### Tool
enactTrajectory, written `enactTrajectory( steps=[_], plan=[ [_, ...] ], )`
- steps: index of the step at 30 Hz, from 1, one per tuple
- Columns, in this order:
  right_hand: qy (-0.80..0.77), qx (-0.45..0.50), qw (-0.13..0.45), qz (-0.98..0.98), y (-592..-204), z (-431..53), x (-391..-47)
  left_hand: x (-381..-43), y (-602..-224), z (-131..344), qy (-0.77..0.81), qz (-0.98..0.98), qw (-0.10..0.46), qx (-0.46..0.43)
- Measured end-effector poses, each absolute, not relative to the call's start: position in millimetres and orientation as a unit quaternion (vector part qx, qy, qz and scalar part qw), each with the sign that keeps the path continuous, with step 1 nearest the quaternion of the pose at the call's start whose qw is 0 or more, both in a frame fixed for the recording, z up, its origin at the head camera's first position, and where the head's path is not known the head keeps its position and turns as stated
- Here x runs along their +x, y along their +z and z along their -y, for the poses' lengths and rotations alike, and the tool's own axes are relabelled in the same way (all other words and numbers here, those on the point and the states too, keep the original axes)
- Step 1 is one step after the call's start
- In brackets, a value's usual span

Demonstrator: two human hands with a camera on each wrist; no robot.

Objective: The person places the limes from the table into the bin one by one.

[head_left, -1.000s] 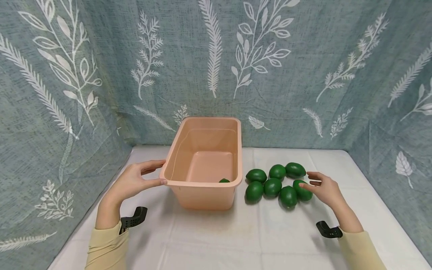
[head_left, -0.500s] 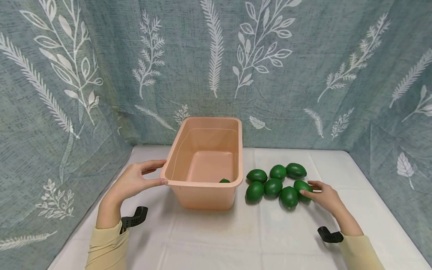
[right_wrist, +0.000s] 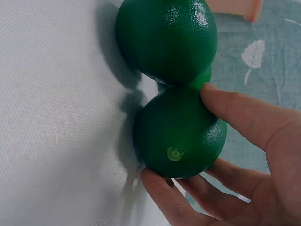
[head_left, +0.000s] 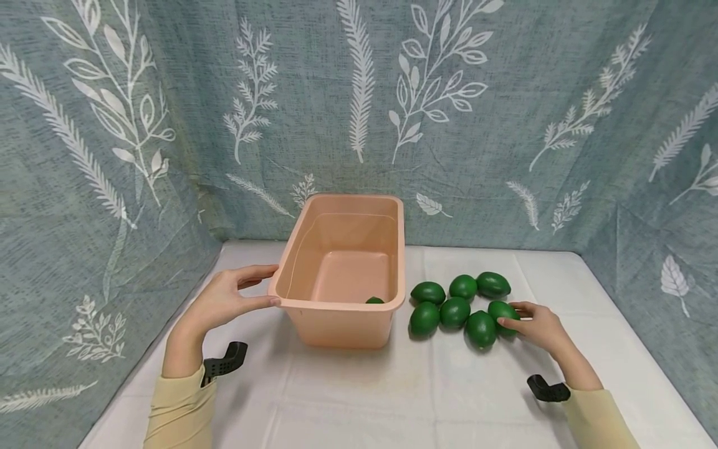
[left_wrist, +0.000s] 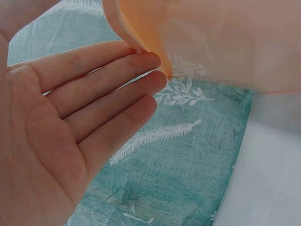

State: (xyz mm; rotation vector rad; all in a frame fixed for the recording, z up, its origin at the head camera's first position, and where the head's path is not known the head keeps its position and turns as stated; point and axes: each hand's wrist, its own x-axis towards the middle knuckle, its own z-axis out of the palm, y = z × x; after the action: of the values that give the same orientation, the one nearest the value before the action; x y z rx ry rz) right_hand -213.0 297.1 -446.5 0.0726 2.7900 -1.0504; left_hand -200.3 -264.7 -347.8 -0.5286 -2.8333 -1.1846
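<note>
My right hand (head_left: 540,325) grips a green lime (head_left: 500,310) at the right end of a cluster on the table. In the right wrist view, the thumb lies on one side of this lime (right_wrist: 174,129) and the fingers curl round the other; it sits against a neighbouring lime (right_wrist: 169,40). A peach-coloured plastic bin (head_left: 339,324) stands left of the cluster, the top of one lime (head_left: 374,300) showing inside. At the bin's near left corner, my left hand (head_left: 219,304) touches the rim with thumb and fingertips. The left wrist view shows its fingers (left_wrist: 108,92) nearly straight.
Several more limes (head_left: 454,312) lie close together right of the bin. A white cloth (head_left: 348,399) covers the table. Teal fabric (head_left: 303,112) with white leaf prints hangs at the back and both sides.
My right hand has come down slightly toward the viewer and closed its thumb and fingers round the rightmost lime. The left hand stays at the bin's rim.
</note>
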Motion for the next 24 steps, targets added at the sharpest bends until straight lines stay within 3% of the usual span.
enactTrajectory(
  steps=[24],
  plan=[
    [-0.337, -0.006, 0.054, -0.94, -386, -284, -221, -202, -347, 265, -0.379, 0.909, 0.013, -0.172]
  ],
)
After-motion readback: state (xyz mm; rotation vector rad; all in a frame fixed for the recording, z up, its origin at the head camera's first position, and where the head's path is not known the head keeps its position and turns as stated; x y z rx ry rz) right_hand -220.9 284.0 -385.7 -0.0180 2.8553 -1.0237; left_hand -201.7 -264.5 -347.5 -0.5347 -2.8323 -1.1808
